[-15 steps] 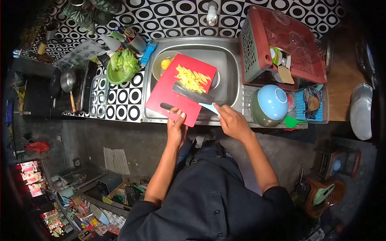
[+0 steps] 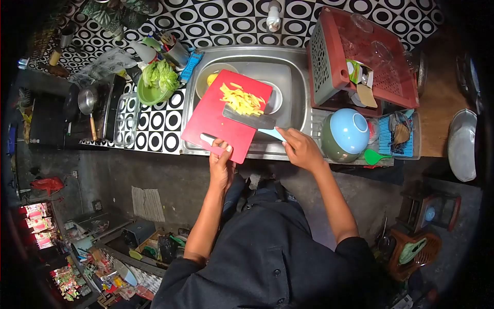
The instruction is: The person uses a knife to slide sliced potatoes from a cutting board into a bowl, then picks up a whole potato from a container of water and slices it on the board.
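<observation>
A red cutting board (image 2: 213, 121) is tilted over the sink, and my left hand (image 2: 222, 159) grips its near end by the handle slot. Pale yellow cut strips (image 2: 243, 100) lie heaped on the board's far part. My right hand (image 2: 303, 149) is closed on the light blue handle of a knife (image 2: 249, 118), whose wide blade rests along the near side of the strips. Behind the board's left edge, a bowl (image 2: 225, 67) holds something yellow (image 2: 211, 79), partly hidden. A round white-rimmed item (image 2: 276, 98) shows in the sink past the board's right edge.
The metal sink (image 2: 300, 77) has a red dish rack (image 2: 329, 67) at its right. Nearer stand a blue bowl (image 2: 348, 130) on a green one, and a green spoon (image 2: 375, 156). At left are a green bowl of leafy greens (image 2: 152, 95) and a strainer (image 2: 87, 99).
The board has shifted slightly left, uncovering more of the white-rimmed item and covering more of the yellow one. My right hand and the knife handle have moved slightly right.
</observation>
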Available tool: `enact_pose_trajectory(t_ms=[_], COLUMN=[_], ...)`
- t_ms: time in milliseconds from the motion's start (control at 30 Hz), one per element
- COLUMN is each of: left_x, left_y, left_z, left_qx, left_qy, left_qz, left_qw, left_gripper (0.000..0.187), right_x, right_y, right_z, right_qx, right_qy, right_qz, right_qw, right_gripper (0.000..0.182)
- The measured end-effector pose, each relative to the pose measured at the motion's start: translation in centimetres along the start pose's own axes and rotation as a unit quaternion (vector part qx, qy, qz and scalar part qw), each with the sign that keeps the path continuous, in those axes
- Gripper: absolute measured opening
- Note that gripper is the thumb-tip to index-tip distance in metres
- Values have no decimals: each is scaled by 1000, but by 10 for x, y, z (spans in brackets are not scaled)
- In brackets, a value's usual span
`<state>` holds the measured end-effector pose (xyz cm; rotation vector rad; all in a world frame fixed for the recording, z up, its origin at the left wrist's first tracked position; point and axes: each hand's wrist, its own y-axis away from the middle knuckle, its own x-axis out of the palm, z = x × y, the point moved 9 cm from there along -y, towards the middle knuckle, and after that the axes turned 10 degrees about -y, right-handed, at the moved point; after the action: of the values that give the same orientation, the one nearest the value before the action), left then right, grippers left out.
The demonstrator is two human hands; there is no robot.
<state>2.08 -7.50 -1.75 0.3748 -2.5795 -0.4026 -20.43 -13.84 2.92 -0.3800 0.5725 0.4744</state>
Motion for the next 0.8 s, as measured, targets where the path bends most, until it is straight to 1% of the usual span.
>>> enact_pose_trajectory(t_ms=[67, 367, 467, 567, 667, 800], left_x=[-6, -10, -12, -7, -9, -15], left_y=[-2, -2, -5, -4, -7, -9], left_z=[4, 6, 8, 2, -1, -1], left_qx=[3, -7, 3, 5, 22, 22], left_qy=[-7, 6, 23, 29, 45, 55], left_qz=[3, -11, -7, -17, -13, -23], left_qw=[1000, 1000, 1000, 999, 999, 998], left_gripper=[37, 37, 38, 33, 33, 33], right_x=[-1, -11, -16, -18, -22, -26], right_y=[1, 0, -2, 0, 2, 5], right_z=[-3, -10, -4, -4, -1, 4], right_qx=[0, -4, -20, -28, -30, -38], right_qy=[-1, 8, -2, 22, 18, 17], right_qz=[-3, -1, 0, 6, 10, 7], right_qw=[1000, 1000, 1000, 999, 999, 999], right_gripper=[49, 49, 51, 51, 52, 53])
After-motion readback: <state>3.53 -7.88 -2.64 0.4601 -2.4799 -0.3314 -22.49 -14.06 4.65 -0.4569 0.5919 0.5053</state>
